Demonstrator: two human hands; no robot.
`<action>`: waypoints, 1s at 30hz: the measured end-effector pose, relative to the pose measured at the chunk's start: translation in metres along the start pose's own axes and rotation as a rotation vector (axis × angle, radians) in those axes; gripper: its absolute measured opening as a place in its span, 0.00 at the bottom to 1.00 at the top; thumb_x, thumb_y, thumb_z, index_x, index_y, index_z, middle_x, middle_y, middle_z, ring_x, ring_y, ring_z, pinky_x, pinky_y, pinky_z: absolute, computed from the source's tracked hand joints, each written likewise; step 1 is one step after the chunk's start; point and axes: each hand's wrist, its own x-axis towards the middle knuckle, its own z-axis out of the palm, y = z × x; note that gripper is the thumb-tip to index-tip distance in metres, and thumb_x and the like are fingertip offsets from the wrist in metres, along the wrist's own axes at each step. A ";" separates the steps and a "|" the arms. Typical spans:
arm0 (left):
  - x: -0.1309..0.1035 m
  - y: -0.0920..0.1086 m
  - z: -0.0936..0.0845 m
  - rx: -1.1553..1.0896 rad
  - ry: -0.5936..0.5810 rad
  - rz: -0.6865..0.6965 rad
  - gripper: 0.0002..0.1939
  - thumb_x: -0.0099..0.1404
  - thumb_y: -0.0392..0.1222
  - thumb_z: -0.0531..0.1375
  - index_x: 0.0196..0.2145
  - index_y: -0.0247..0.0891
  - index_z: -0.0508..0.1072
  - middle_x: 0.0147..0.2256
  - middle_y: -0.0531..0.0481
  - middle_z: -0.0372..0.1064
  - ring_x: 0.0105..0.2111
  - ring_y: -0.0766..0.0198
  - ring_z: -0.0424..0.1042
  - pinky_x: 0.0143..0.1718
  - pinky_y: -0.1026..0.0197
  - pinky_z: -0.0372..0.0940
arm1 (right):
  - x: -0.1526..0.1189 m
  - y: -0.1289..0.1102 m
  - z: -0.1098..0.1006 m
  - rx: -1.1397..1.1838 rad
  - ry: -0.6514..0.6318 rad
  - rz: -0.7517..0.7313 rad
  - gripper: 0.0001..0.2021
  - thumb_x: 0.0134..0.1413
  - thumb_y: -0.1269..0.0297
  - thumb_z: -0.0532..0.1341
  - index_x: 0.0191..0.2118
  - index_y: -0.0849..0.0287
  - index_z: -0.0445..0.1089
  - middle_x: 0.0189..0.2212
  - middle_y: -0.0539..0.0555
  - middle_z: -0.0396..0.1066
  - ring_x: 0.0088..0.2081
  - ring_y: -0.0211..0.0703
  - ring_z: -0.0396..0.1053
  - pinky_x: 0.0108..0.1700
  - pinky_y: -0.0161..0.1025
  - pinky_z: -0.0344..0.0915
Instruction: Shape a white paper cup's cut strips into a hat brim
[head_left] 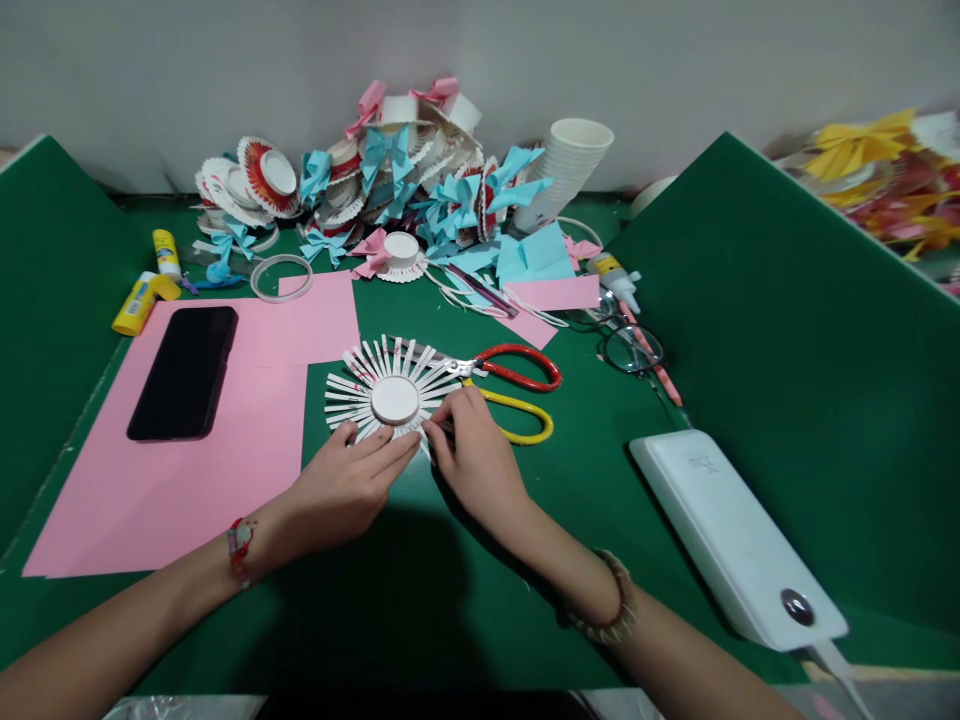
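Note:
A paper cup (395,401) has its wall cut into many narrow white strips, which fan out flat on the green table around its round base. My left hand (341,485) lies palm down at the near left side, its fingers stretched over the lower strips. At the near right, my right hand (476,450) pinches the end of one strip between thumb and forefinger. Scissors (469,367) with a red and a yellow handle lie just behind my right hand, their blades partly hidden under the strips.
Pink paper (225,490) lies left under a black phone (185,372), near glue sticks (136,305). Finished cup hats with bows (390,160) are heaped at the back beside a stack of paper cups (566,165). Eyeglasses (634,347) and a white power bank (735,540) lie right, by a green partition (810,350).

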 end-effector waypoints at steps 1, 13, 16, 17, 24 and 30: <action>0.001 0.000 0.000 0.008 0.003 0.003 0.22 0.62 0.29 0.46 0.52 0.28 0.65 0.54 0.41 0.65 0.48 0.55 0.67 0.41 0.54 0.50 | 0.000 0.000 0.000 0.001 0.002 -0.001 0.04 0.55 0.71 0.52 0.30 0.59 0.59 0.31 0.56 0.61 0.32 0.45 0.61 0.33 0.40 0.60; 0.000 -0.001 -0.001 0.008 0.086 0.009 0.17 0.64 0.33 0.47 0.48 0.33 0.68 0.53 0.46 0.67 0.46 0.58 0.67 0.41 0.54 0.49 | 0.001 0.000 -0.021 -0.134 -0.097 0.001 0.05 0.55 0.66 0.56 0.34 0.62 0.66 0.33 0.59 0.68 0.36 0.49 0.65 0.38 0.42 0.60; 0.000 -0.002 -0.001 -0.013 0.095 0.016 0.16 0.64 0.33 0.47 0.48 0.32 0.68 0.52 0.46 0.68 0.45 0.58 0.68 0.40 0.54 0.49 | 0.001 -0.003 -0.025 -0.052 -0.222 0.099 0.04 0.51 0.68 0.60 0.35 0.62 0.66 0.29 0.54 0.68 0.31 0.44 0.64 0.33 0.38 0.58; 0.001 -0.003 -0.001 -0.024 0.099 0.019 0.16 0.64 0.33 0.48 0.47 0.31 0.68 0.51 0.46 0.68 0.44 0.58 0.68 0.40 0.54 0.49 | 0.001 -0.004 -0.026 -0.044 -0.242 0.125 0.05 0.50 0.69 0.60 0.34 0.61 0.66 0.27 0.53 0.68 0.29 0.42 0.64 0.32 0.37 0.56; -0.002 -0.006 -0.001 -0.120 0.225 0.026 0.15 0.62 0.30 0.49 0.47 0.31 0.66 0.49 0.42 0.70 0.47 0.56 0.68 0.41 0.55 0.52 | 0.004 -0.008 -0.024 -0.019 -0.216 0.217 0.05 0.51 0.67 0.57 0.26 0.59 0.64 0.24 0.52 0.68 0.27 0.40 0.62 0.29 0.36 0.52; -0.007 0.018 -0.001 -0.650 0.446 -0.098 0.12 0.59 0.26 0.52 0.38 0.33 0.69 0.32 0.45 0.73 0.35 0.64 0.71 0.37 0.62 0.64 | 0.008 0.001 -0.022 0.426 -0.022 0.266 0.07 0.47 0.62 0.58 0.24 0.58 0.63 0.19 0.47 0.62 0.22 0.35 0.57 0.26 0.35 0.52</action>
